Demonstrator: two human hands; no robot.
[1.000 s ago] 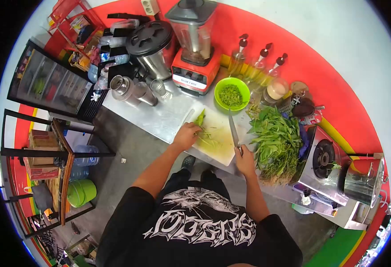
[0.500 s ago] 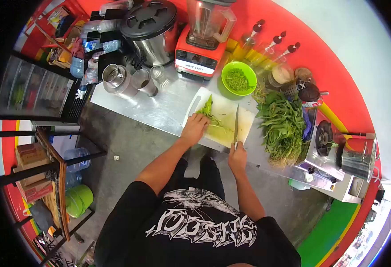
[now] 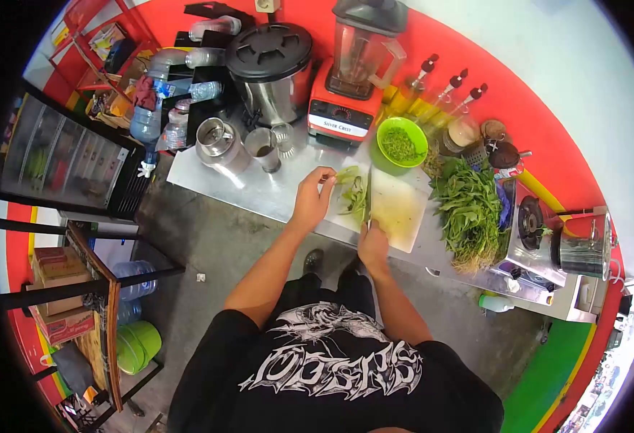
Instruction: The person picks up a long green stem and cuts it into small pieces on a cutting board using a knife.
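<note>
"SILVER CREST" on the red blender base (image 3: 340,120)

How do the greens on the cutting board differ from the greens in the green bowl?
The greens on the cutting board are long pieces; the greens in the bowl are chopped fine. The board's greens are held by the left hand; the bowl's lie untouched. Both are green.

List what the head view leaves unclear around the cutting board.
The knife handle: head view, hidden inside the right hand.
Blade: edge-on, too thin to tell whether it touches the green stems.
Stem ends: covered by the left hand.
Contents of the green bowl: too small to identify.
</note>
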